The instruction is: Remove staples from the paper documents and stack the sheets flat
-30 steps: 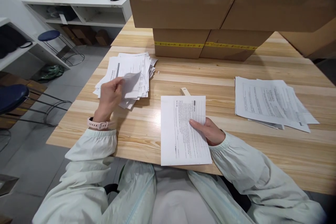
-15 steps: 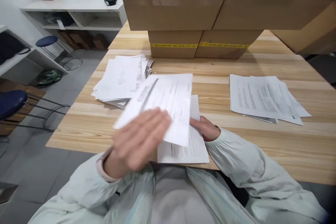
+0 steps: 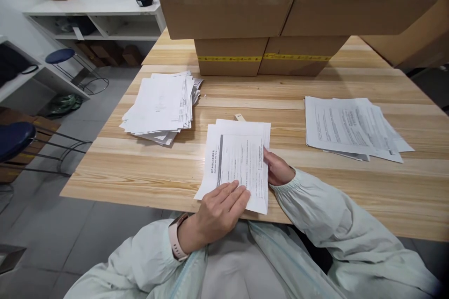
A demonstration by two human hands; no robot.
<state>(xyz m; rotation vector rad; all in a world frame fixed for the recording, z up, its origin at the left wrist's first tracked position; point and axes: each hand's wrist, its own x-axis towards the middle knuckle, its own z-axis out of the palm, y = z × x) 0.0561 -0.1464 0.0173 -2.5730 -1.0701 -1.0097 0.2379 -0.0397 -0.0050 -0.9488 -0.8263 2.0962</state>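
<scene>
Two printed sheets (image 3: 238, 159) lie stacked in front of me at the near edge of the wooden table (image 3: 140, 173). My left hand (image 3: 217, 212) rests on the lower left of the top sheet, fingers stretched flat. At the sheets' right edge my right hand (image 3: 277, 168) touches the paper, its fingers partly tucked under it. A thick pile of papers (image 3: 159, 105) sits to the left. Another pile of printed sheets (image 3: 347, 128) lies to the right. A small wooden object (image 3: 239, 117) peeks out behind the sheets.
Large cardboard boxes (image 3: 266, 9) are stacked at the back of the table, one with yellow tape. White shelves (image 3: 94, 14) stand at the back left, with blue stools (image 3: 59, 56) on the grey floor beside them.
My left hand took a sheet from the left pile, carried it rightward and laid it on the sheet in front of me. My right hand stayed at the sheet's right edge.
</scene>
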